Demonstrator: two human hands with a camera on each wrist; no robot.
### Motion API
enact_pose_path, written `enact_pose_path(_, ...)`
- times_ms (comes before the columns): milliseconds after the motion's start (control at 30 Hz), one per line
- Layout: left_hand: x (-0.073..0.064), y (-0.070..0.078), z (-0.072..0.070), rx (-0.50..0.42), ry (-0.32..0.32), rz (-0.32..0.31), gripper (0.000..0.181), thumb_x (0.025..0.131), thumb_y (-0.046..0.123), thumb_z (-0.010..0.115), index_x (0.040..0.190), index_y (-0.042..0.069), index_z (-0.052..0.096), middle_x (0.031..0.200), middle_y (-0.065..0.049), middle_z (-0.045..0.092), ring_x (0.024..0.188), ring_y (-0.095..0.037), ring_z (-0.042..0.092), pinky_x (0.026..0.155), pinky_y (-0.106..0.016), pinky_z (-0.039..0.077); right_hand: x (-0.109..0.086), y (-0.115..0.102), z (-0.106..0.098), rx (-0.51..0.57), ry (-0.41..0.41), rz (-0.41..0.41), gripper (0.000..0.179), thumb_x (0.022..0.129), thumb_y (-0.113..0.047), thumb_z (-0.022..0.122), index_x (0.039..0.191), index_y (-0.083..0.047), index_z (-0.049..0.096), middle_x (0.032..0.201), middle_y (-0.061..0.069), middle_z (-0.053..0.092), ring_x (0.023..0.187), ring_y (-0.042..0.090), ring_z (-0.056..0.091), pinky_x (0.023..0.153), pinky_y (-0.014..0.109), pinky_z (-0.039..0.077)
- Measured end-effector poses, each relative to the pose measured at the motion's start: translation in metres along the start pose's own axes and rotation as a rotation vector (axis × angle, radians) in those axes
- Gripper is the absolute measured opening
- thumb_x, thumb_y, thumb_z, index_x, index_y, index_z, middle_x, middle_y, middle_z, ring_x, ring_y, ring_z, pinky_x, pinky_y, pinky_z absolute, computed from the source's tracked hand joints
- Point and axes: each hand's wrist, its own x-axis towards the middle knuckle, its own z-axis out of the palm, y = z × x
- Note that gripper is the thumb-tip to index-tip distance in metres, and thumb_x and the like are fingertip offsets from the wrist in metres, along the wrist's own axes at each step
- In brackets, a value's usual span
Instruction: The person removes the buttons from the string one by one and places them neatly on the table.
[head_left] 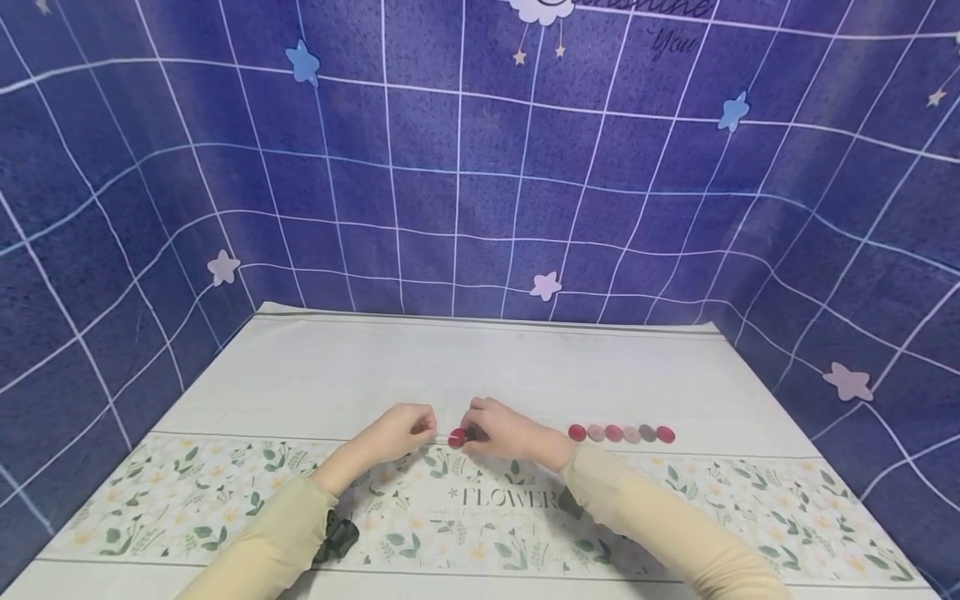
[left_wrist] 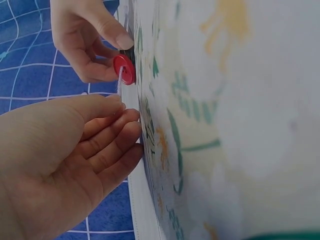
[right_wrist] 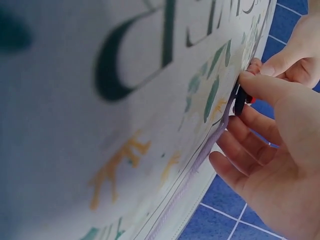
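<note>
Near the middle of the table, my left hand pinches the end of a pale purple string between thumb and index finger, its other fingers loosely bent. The string comes out through a red button, which stands tilted just beyond those fingertips. My right hand grips a black button between thumb and fingers, right behind the red one. Further purple string trails from the buttons along the cloth under the right hand. Whether the string passes through the black button is hidden.
To the right of the right hand, several red, pink and dark buttons lie in a row. A white tablecloth with a flower-printed band covers the table. Blue gridded curtains with stars enclose the back and sides.
</note>
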Motion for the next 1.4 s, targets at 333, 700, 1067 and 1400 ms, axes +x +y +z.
enact_pose_path(333, -0.001, -0.002, 0.001, 0.006, 0.012, 0.022, 0.011, 0.088, 0.013, 0.062, 0.079, 0.016, 0.057, 0.075, 0.01, 0.059, 0.074, -0.005, 0.055, 0.075, -0.028, 0.05, -0.002, 0.001, -0.003, 0.014, -0.019, -0.023, 0.029, 0.084, -0.023, 0.07, 0.107, -0.008, 0.067, 0.091, -0.002, 0.058, 0.082, 0.007, 0.052, 0.078, 0.019, 0.047)
enact_pose_path(700, -0.001, -0.002, 0.003, 0.011, 0.006, -0.006, 0.012, 0.087, 0.013, 0.063, 0.078, 0.017, 0.057, 0.076, 0.01, 0.06, 0.075, -0.005, 0.055, 0.076, -0.029, 0.051, -0.006, 0.003, -0.003, 0.063, -0.024, -0.018, 0.029, 0.083, -0.019, 0.07, 0.109, -0.008, 0.067, 0.092, -0.002, 0.057, 0.081, 0.005, 0.053, 0.079, 0.018, 0.048)
enact_pose_path(1067, 0.0, -0.002, 0.003, 0.013, 0.009, -0.011, 0.011, 0.088, 0.013, 0.062, 0.078, 0.016, 0.058, 0.079, 0.009, 0.062, 0.082, -0.01, 0.06, 0.083, -0.036, 0.052, -0.014, 0.009, -0.006, 0.067, 0.007, -0.017, 0.028, 0.081, -0.016, 0.069, 0.108, -0.007, 0.068, 0.092, 0.0, 0.057, 0.084, 0.009, 0.054, 0.084, 0.023, 0.048)
enact_pose_path(1400, 0.0, -0.002, 0.003, 0.012, 0.023, -0.023, 0.011, 0.087, 0.014, 0.063, 0.078, 0.018, 0.057, 0.079, 0.009, 0.062, 0.084, -0.011, 0.061, 0.084, -0.037, 0.052, -0.02, 0.014, -0.01, 0.062, 0.014, -0.012, 0.028, 0.082, -0.016, 0.068, 0.108, -0.007, 0.068, 0.093, 0.0, 0.057, 0.085, 0.009, 0.054, 0.085, 0.024, 0.049)
